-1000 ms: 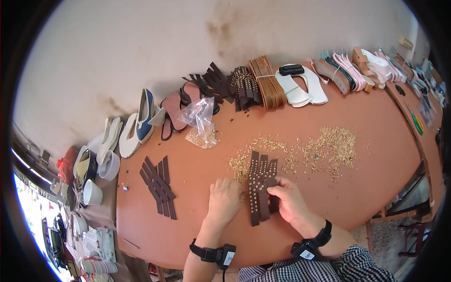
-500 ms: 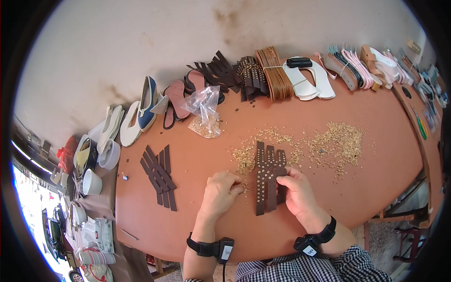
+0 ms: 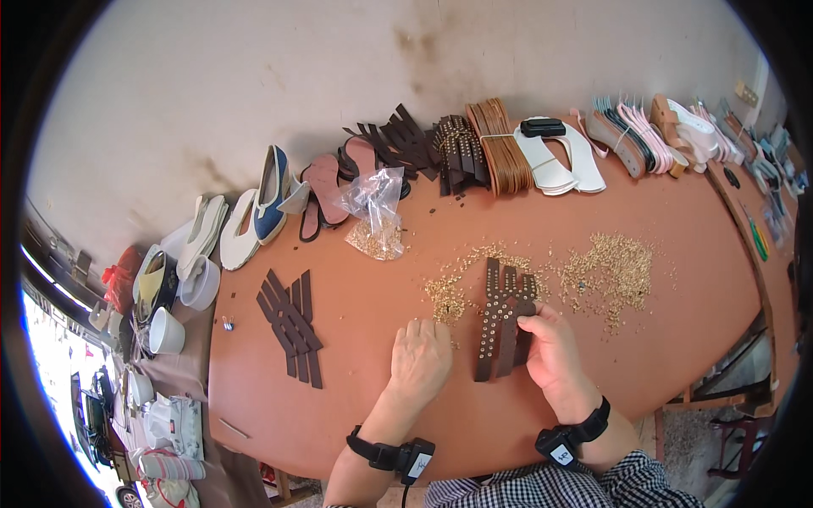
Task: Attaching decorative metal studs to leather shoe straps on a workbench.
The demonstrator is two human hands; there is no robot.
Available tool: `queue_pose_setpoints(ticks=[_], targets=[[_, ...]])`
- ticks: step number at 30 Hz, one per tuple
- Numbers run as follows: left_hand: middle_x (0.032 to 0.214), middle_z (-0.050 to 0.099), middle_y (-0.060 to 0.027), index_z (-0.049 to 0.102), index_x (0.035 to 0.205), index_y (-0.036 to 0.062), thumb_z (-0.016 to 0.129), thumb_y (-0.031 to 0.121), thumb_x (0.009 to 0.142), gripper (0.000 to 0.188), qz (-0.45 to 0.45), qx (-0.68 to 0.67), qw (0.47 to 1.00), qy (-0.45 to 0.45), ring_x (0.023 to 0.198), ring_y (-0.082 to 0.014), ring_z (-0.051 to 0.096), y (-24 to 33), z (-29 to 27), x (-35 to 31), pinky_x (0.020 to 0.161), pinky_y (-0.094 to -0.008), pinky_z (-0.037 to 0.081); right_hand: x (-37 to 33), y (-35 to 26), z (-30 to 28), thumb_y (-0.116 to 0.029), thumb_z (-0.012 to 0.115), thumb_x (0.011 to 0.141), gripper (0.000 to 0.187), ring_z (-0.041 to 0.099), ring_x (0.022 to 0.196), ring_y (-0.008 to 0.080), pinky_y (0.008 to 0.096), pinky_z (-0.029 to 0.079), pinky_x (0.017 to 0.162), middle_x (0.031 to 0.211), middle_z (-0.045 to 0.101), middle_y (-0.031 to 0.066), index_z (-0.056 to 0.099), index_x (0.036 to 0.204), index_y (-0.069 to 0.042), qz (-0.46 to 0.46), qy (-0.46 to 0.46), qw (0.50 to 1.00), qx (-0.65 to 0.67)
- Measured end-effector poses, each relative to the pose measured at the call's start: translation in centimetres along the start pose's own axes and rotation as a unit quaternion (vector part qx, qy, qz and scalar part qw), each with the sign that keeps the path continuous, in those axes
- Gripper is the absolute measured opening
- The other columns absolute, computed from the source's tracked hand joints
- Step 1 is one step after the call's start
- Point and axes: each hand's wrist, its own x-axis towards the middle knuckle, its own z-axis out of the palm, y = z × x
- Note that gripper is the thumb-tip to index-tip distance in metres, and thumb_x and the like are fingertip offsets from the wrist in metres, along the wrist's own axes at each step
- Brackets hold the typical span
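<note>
Clock is centred on the studded dark brown strap piece point(image 3: 491, 330), with 12 pointing away from the worker. That piece sat right in front of them, its slit ends fanned towards 12, gold studs dotting the left strip and the upper part. The right hand point(image 3: 550, 343) had it pinched at the 4 o'clock edge, thumb on top — pretty narrow grip.

The left hand point(image 3: 421, 356) was over at 8 o'clock, back up, fingers curled under. Honestly couldn't tell if it had anything in it. Its fingertips end was just beside a small pile of gold studs point(image 3: 446, 298) at 10, and a bigger heap of gold studs point(image 3: 614, 267) was spread out at 2.

At 9, well apart, lay some plain dark brown straps point(image 3: 292, 326). A clear plastic bag point(image 3: 373, 207) with more studs in the bottom slumped around 10, with a blue-and-white shoe point(image 3: 271, 199) beyond it. Up near 12 — a bundle of studded straps point(image 3: 461, 152) right next to a tied bundle of tan strips point(image 3: 500, 157).
</note>
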Motion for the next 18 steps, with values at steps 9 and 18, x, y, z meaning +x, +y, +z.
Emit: queue_pose_setpoints(ticks=[9,18], targets=[[0.073,0.056,-0.0108,0.052,0.073,0.0016,0.055,0.003,0.073,0.003,-0.085,-0.175,0.978,0.078,0.068,-0.0243,0.057,-0.8,0.7,-0.5,0.059,-0.0346,0.045,-0.1,0.6,0.1,0.0,0.051,0.08,0.008,0.053,0.065,0.0128,0.0268,0.045,0.06,0.078,0.057,0.0056,0.052,0.088,-0.002,0.015,0.001,1.0,0.008],[0.07,0.057,-0.0008,0.059,0.079,0.0003,0.057,0.0,0.083,0.004,-0.297,-0.57,0.759,0.101,0.06,-0.0069,0.054,-1.1,-0.3,-0.8,0.055,-0.0209,0.047,-0.3,1.5,-0.2,0.0,0.053,0.081,0.007,0.053,0.065,0.0131,0.0254,0.045,0.06,0.077,0.057,0.0061,0.053,0.088,-0.001,0.052,-0.033,0.998,-0.006]])
